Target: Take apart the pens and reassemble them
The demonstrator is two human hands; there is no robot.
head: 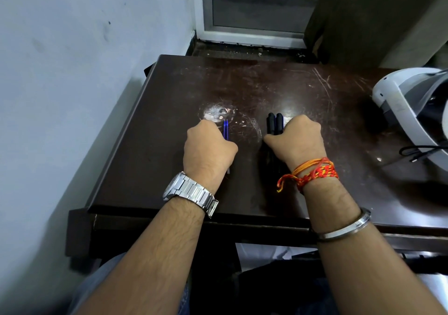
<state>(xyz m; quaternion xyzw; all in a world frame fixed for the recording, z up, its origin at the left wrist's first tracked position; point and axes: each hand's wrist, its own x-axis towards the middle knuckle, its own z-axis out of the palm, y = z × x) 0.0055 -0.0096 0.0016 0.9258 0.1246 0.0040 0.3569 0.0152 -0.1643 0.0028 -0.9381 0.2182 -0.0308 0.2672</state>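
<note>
Counter [150, 145] of dark brown, scratched wood fills the middle of the head view, and both hands rest on it side by side, knuckles up. The left hand [208, 145] lies a little toward nine o'clock from the counter's middle, curled into a loose fist around thin blue refills [226, 129]. Their far ends stick out of the fist toward twelve o'clock, and a pale tip shows below the hand at six o'clock. The fingertips are tucked under the hand, so I cannot tell how many refills it holds beyond the two that show. The right hand [299, 137] lies toward three o'clock from the left one, well apart from it, with its fingers curled over black pen bodies [275, 123]. Two rounded black ends poke out toward twelve o'clock, and the rest runs dark under the palm toward the wrist. Just at twelve o'clock from the left hand sits a pale worn patch [218, 113] in the finish. A metal watch [189, 191] is on the left wrist. Red and orange threads [312, 172] are tied round the right wrist, with a steel bangle [344, 227] farther down the forearm. At three o'clock, on the counter's edge, lies a white headset [409, 106] with a black cable [417, 152] beside it.
</note>
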